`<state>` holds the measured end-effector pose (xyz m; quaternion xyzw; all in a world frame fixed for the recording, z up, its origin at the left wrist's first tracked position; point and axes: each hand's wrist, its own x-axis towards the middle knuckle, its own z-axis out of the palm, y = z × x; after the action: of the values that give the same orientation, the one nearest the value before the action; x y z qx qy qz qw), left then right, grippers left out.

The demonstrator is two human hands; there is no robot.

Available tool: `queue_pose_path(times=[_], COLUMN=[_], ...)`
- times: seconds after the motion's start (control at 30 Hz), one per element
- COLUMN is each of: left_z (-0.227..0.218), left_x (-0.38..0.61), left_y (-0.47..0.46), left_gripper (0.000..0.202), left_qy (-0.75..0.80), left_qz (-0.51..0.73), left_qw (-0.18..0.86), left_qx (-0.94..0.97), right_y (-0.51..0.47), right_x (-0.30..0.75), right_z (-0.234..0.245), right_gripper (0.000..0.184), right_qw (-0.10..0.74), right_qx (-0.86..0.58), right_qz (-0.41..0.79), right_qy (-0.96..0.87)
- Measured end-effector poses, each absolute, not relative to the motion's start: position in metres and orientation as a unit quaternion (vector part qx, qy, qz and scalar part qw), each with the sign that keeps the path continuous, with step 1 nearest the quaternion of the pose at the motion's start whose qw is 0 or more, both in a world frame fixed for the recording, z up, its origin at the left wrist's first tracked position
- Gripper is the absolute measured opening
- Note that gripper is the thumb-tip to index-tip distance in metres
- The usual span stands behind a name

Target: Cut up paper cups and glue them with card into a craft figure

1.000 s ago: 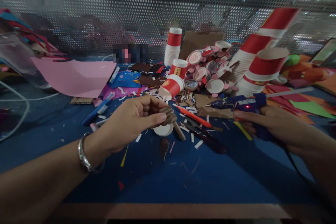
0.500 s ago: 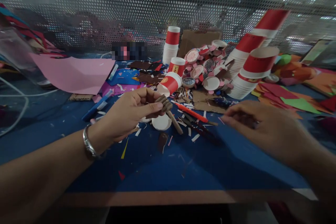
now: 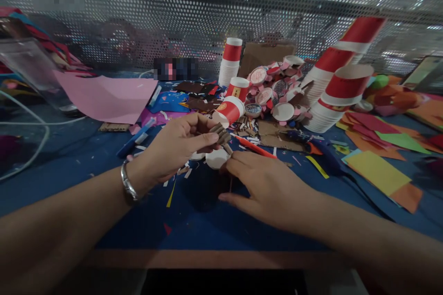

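My left hand (image 3: 180, 147) is closed in a pinch on a small bundle of brown paper rolls (image 3: 220, 132), held just above the blue table (image 3: 242, 226). My right hand (image 3: 266, 186) lies low over the table with its fingers stretched out, their tips at a loose brown paper roll (image 3: 227, 149) beside a white paper disc (image 3: 216, 158). It holds nothing that I can see. The blue glue gun (image 3: 320, 150) lies on the table to the right of that hand, its cord running off right.
Stacks of red-and-white paper cups (image 3: 341, 97) stand at the right and at the back (image 3: 230, 60), with a heap of cut cup bottoms (image 3: 277, 92) between. A pink sheet (image 3: 107, 97) lies left, coloured sheets (image 3: 379, 170) right. Paper scraps litter the middle; a perforated metal screen (image 3: 207, 9) closes the back.
My right hand has let go of the glue gun, which now lies on the table, and has moved left to the loose roll below my left hand. The left hand has barely moved.
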<state>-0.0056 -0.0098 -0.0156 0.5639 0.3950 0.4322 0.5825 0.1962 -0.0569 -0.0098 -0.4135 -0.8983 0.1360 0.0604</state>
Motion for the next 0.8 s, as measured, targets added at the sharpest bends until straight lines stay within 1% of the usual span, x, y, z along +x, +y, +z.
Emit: queue_pose_path(times=[0.2, 0.3, 0.4, 0.5, 0.6, 0.8], left_z=[-0.013, -0.012, -0.013, -0.015, -0.015, -0.013], left_x=[-0.003, -0.001, 0.0, 0.0, 0.001, 0.004], left_y=[-0.01, -0.01, -0.009, -0.009, -0.01, -0.012], left_gripper=[0.012, 0.013, 0.014, 0.011, 0.011, 0.013], left_qy=[0.409, 0.406, 0.405, 0.397, 0.395, 0.404], left_qz=[0.423, 0.428, 0.427, 0.418, 0.411, 0.42], left_qw=[0.602, 0.614, 0.625, 0.645, 0.652, 0.628], left_qx=[0.54, 0.525, 0.513, 0.502, 0.5, 0.515], right_y=[-0.056, -0.055, -0.055, -0.056, -0.056, -0.055], right_x=[0.194, 0.194, 0.194, 0.194, 0.193, 0.193], right_z=[-0.008, -0.008, -0.01, -0.014, -0.017, -0.019], right_gripper=[0.031, 0.027, 0.021, 0.017, 0.019, 0.026], right_qw=[0.058, 0.062, 0.086, 0.128, 0.158, 0.193], right_qx=[-0.427, -0.429, -0.429, -0.41, -0.399, -0.395], right_qz=[0.16, 0.181, 0.203, 0.24, 0.293, 0.375], right_qy=[-0.888, -0.883, -0.876, -0.871, -0.855, -0.816])
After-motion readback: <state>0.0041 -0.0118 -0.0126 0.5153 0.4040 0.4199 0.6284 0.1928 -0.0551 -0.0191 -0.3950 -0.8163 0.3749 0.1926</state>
